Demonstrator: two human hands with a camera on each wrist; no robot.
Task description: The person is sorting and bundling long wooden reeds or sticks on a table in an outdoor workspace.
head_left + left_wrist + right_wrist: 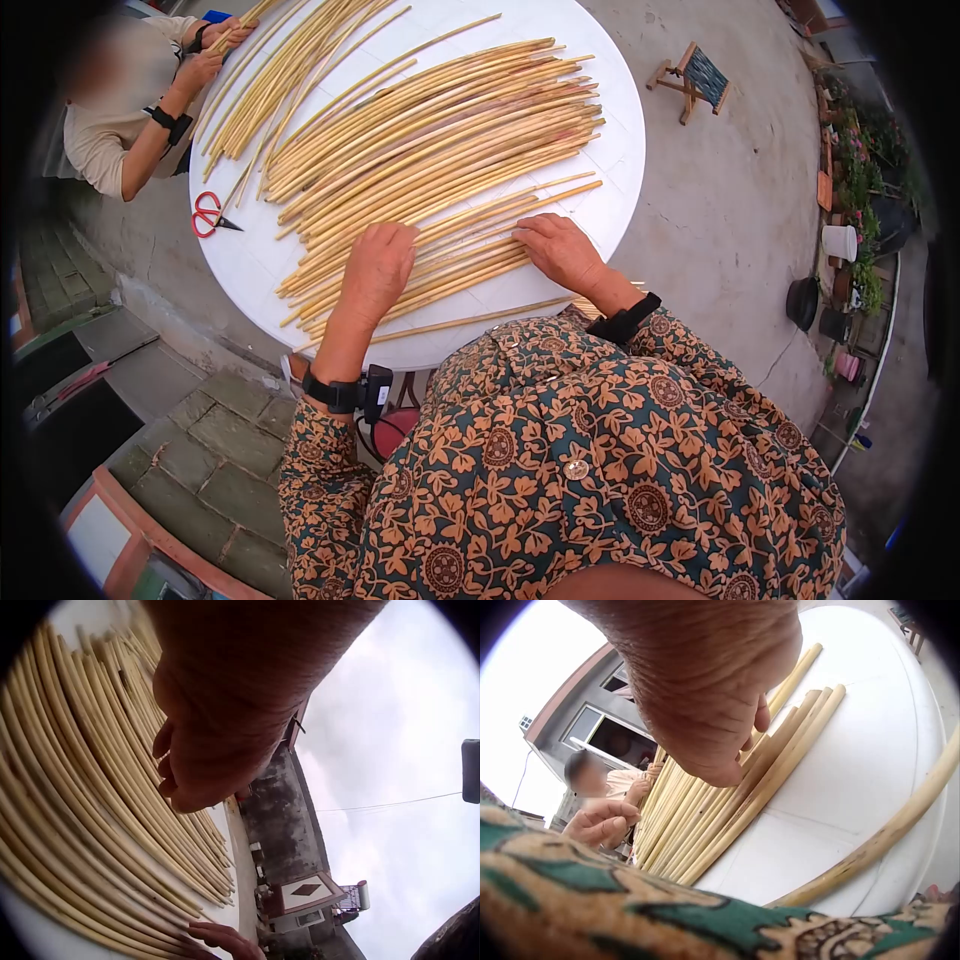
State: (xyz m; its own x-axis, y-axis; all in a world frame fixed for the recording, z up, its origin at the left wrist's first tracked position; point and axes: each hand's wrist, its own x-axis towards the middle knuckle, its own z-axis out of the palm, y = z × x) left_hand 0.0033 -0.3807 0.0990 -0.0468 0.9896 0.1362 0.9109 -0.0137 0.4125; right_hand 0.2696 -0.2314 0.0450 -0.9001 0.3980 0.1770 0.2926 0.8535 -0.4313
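Note:
Long, thin, yellowish-tan sticks (430,150) lie side by side in a broad layer on a round white table (620,150). My left hand (380,265) is over the sticks nearest me, left of the middle, with loosely bent fingers. Toward the right ends of the near sticks, my right hand (562,250) reaches down with its fingertips on them. The right wrist view has the right hand (705,712) above several stick ends, with the fingertips partly hidden behind it. A single stick (885,832) lies apart, closest to my body.
Red-handled scissors (208,214) lie at the table's left edge. Across the table another person's hands (215,50) hold sticks beside a looser pile (270,90). A folding stool (695,78) stands on the ground beyond, and potted plants (862,225) line the right side.

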